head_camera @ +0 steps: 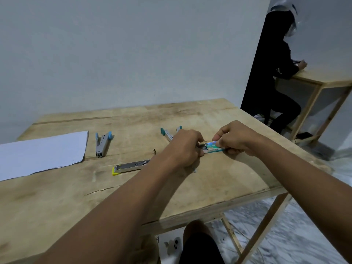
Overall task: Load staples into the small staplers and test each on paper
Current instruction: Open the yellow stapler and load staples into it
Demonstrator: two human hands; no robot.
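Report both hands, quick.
The left hand pinches the open end of the staple box.
The right hand grips the other end of the staple box.

Soft, cool light is filling the room, and it is rather dim. It is falling evenly, so the wall (114, 54) is looking grey-blue and is getting darker toward the left corners. The paper (38, 155) is appearing as the brightest area. Under the left hand (185, 147) and the right hand (236, 139), only weak, soft-edged shadows are lying on the table (219, 183). A small glare is shining on the staple box (214, 146). The wide lens is bending the table's near edge and stretching the forearms. The floor (304, 235) is looking smeared, and the sitting person (274, 82) is showing as a dark shape with little detail.
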